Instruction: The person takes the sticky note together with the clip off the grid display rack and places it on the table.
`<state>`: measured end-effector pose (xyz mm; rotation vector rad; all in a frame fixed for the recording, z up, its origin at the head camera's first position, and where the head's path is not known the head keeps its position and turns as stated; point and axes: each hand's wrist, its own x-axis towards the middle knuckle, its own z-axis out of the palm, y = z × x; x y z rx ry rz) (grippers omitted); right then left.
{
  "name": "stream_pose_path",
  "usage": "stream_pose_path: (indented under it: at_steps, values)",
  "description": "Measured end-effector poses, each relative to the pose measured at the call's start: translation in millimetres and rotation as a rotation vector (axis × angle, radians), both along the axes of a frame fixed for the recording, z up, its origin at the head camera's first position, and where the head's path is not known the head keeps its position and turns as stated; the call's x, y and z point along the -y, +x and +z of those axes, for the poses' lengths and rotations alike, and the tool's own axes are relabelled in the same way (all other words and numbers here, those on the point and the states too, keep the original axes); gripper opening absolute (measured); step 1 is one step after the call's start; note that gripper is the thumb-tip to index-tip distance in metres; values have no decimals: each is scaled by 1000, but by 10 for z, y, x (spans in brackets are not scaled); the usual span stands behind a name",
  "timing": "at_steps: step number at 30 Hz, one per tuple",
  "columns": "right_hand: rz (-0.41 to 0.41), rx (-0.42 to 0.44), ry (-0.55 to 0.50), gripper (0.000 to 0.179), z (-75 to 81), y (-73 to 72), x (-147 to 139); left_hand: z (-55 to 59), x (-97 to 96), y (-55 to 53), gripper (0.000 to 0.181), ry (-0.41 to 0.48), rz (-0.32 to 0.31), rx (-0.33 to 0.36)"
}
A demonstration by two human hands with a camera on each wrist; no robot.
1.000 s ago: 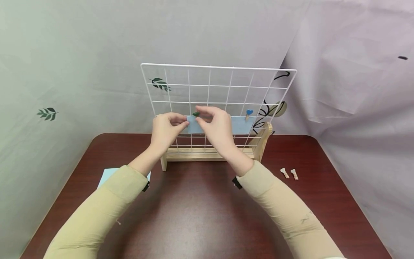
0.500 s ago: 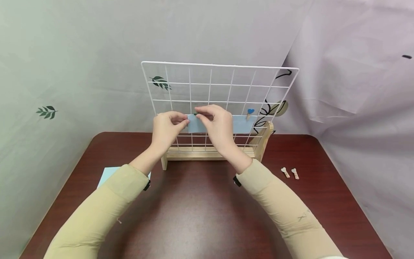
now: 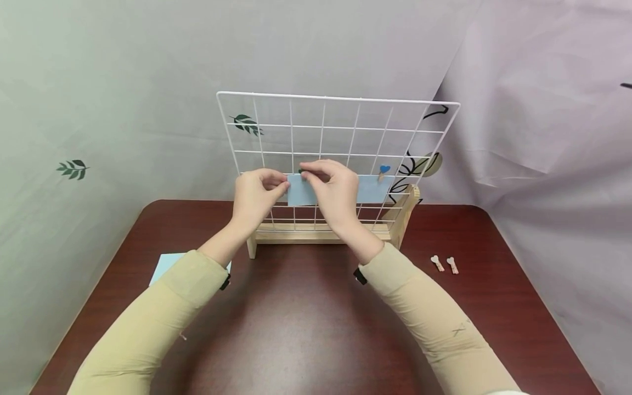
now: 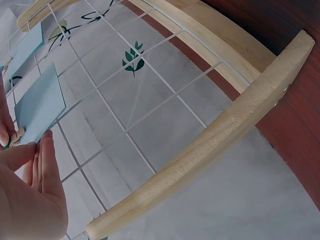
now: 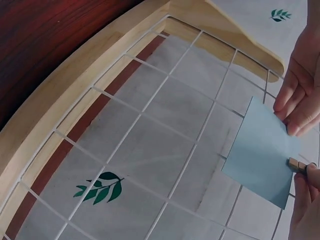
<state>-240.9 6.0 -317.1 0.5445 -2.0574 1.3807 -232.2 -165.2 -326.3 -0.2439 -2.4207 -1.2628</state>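
Dark red counter, beneath a white wire grid. Left hand and right hand, before the grid: the first pinching a blue card at the grid's face, the second a clip at the card's upper edge.

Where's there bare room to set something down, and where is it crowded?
The table is bare in the middle, between the sleeves and in front of the base, and right of the white clips. It's crowded at the grid, where the left hand, right hand, card and green clip bunch together.
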Motion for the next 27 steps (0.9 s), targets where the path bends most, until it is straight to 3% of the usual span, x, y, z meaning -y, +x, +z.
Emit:
stream_pose_path:
  at_steps: [11,27]
  values:
    - [42,74,-142,14,48,-24,4,8,19,10,14,0,4,16]
    - [112,142,-152,18,107,13,-51,39,72,55,15,13,9,29]
